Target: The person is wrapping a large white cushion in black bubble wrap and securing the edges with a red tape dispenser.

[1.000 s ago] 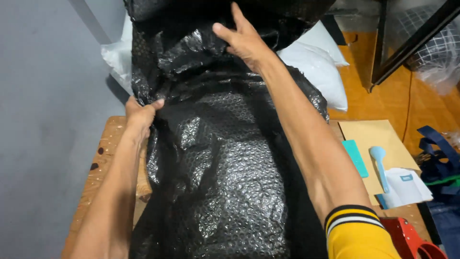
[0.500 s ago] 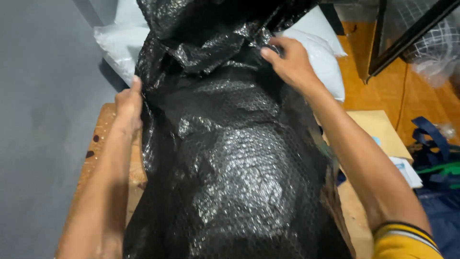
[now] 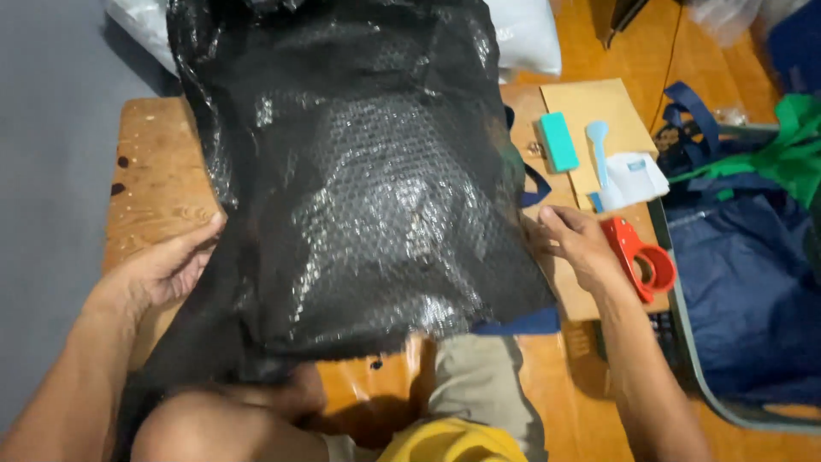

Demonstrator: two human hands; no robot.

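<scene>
I see a big sheet of black bubble wrap [image 3: 376, 188] draped across the middle of the wooden surface [image 3: 158, 184], glossy and dimpled, crumpled at the far edge and hanging past the near edge over my knees. My left hand [image 3: 167, 269] is at the sheet's left edge near the surface's left side, palm up, fingers loosely curled under the plastic with the thumb lying on top. My right hand [image 3: 577, 244] rests at the sheet's right edge, fingers together and flat against the plastic; I cannot tell whether they pinch it. Just right of that hand lies a red tape dispenser [image 3: 640, 257] with a round loop. Toward the far right corner a tan envelope [image 3: 594, 111] carries a teal rectangular block [image 3: 558, 141] and a pale blue plastic scoop [image 3: 598, 145]. White padded bags [image 3: 523, 34] sit beyond the far edge.
</scene>
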